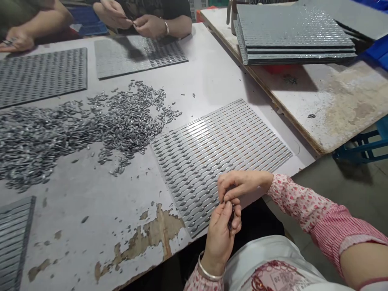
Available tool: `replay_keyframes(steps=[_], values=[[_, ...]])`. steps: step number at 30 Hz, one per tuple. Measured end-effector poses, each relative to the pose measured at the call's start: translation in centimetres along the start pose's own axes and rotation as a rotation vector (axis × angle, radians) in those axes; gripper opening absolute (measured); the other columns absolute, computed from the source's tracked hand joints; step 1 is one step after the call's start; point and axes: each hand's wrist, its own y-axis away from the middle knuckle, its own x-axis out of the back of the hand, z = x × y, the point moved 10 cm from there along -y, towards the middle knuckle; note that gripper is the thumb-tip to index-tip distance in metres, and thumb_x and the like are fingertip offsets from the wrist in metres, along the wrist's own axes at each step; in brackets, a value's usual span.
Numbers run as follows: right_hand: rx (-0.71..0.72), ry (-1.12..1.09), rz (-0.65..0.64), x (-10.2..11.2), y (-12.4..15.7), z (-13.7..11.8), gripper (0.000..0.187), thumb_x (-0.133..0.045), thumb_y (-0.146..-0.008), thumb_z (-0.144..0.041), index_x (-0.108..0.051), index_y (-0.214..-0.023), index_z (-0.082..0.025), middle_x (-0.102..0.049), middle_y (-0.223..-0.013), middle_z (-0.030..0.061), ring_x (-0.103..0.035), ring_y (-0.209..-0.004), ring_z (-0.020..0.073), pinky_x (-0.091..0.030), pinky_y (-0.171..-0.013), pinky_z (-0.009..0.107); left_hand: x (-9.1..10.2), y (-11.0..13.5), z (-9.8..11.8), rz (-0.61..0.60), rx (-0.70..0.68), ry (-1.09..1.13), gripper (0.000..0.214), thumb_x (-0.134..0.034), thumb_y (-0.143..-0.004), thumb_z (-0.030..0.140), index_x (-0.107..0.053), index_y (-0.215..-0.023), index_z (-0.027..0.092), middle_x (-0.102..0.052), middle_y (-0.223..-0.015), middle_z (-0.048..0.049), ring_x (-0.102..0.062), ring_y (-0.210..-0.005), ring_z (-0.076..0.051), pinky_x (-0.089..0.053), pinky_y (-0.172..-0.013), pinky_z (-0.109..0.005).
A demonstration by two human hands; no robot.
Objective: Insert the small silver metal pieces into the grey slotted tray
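Note:
My left hand (222, 226) is closed, its fingers curled around small dark pieces that show only in part. Against its fingertips, my right hand (244, 184) is closed in a pinch; whatever it holds is hidden. Both hands are over the near edge of a grey ridged board (218, 137). Small grey spindle-shaped pieces sit in rows along the board's left side and near edge, while the strips farther right show bare ridges. To the board's left, a large loose pile of the same spindle-shaped pieces (127, 121) lies on the white table (100, 194).
Across the table, a co-worker's hands (148, 26) are above another board (121, 60). Another person's hand (18, 40) is near a filled board (45, 72). Stacked boards (297, 28) rest on a side table (333, 93), beside a blue stool (363, 141).

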Motion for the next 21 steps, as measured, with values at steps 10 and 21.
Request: replay_keyframes(steps=[10, 21], values=[[-0.251, 0.067, 0.596, 8.4, 3.3, 4.7, 0.012, -0.056, -0.087, -0.024, -0.061, -0.087, -0.013, -0.06, -0.076, 0.0016, -0.054, -0.066, 0.0109, -0.043, -0.062, 0.022, 0.8, 0.1, 0.5, 0.099, -0.046, 0.074, 0.024, -0.058, -0.083, 0.026, -0.06, -0.104, 0.016, -0.057, -0.083, -0.005, -0.044, -0.06, -0.006, -0.037, -0.052, -0.018], [-0.219, 0.76, 0.555, 9.3, 2.6, 4.9, 0.007, -0.056, -0.084, -0.01, -0.06, -0.079, -0.015, -0.057, -0.079, 0.0042, -0.049, -0.079, 0.017, -0.038, -0.078, 0.029, 1.4, 0.1, 0.1, 0.164, -0.038, 0.083, 0.015, -0.069, -0.073, 0.023, -0.064, -0.085, 0.015, -0.059, -0.084, -0.0035, -0.05, -0.065, -0.006, -0.044, -0.057, -0.016]])
